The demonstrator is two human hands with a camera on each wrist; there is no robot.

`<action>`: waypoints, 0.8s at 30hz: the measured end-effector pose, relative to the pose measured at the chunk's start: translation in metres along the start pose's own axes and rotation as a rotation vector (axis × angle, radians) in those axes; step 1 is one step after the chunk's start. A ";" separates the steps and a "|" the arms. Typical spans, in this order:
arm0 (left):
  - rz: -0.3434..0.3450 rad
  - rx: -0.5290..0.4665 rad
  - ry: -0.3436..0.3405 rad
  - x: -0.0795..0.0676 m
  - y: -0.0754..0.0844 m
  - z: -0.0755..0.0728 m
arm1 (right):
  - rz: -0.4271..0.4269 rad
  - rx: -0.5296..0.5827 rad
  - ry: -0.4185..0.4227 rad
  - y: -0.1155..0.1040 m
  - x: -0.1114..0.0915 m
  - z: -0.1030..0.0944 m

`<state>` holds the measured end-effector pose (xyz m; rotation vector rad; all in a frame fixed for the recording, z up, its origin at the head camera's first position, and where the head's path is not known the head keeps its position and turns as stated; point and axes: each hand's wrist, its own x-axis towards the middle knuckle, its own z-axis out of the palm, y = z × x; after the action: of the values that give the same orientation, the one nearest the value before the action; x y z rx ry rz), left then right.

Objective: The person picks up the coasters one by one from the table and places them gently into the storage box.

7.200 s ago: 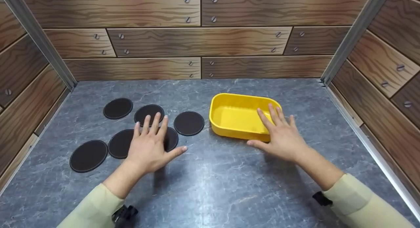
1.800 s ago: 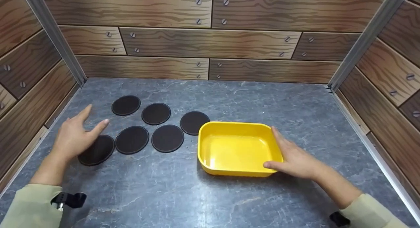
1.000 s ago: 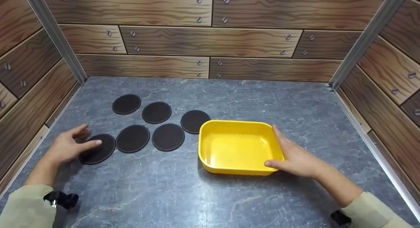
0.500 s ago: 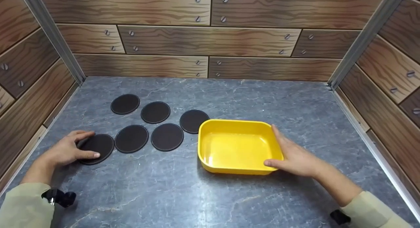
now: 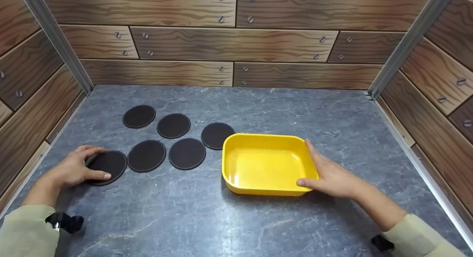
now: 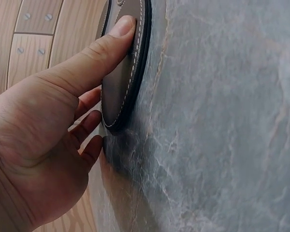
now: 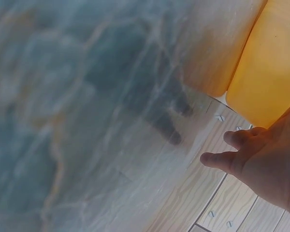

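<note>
A round black coaster with light stitching round its edge lies leftmost in the front row. My left hand grips it from the left, thumb on its top near the front and a fingertip at its far edge. In the left wrist view the thumb presses on the stitched coaster, while the lower fingers curl beside its rim. On the right, my right hand holds a yellow plastic tub by its right end, thumb over the rim and fingers along the outer wall. The inside of the tub shows nothing in it.
Two more coasters, one left and one right, continue the front row. Behind them lie a back-left coaster, a middle coaster and one coaster overlapped by the tub's corner. Wood-patterned walls enclose the grey marbled table.
The tub has come nearer the front with my right hand on its end. My left hand has moved left, then lowered onto the leftmost coaster; over the last half second little differs.
</note>
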<state>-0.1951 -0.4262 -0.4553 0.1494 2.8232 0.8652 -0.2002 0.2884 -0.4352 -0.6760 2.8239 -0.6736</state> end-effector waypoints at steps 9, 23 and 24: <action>0.006 -0.042 0.060 -0.001 0.004 0.001 | 0.011 -0.007 0.002 0.001 -0.001 0.001; 0.060 -0.057 0.148 0.000 0.031 -0.020 | 0.029 -0.017 0.003 0.001 0.000 0.002; 0.071 -0.061 0.162 0.000 0.036 -0.022 | 0.027 -0.014 0.004 0.001 0.000 0.002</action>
<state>-0.1985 -0.4085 -0.4175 0.1803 2.9518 1.0217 -0.2002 0.2889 -0.4375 -0.6385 2.8387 -0.6515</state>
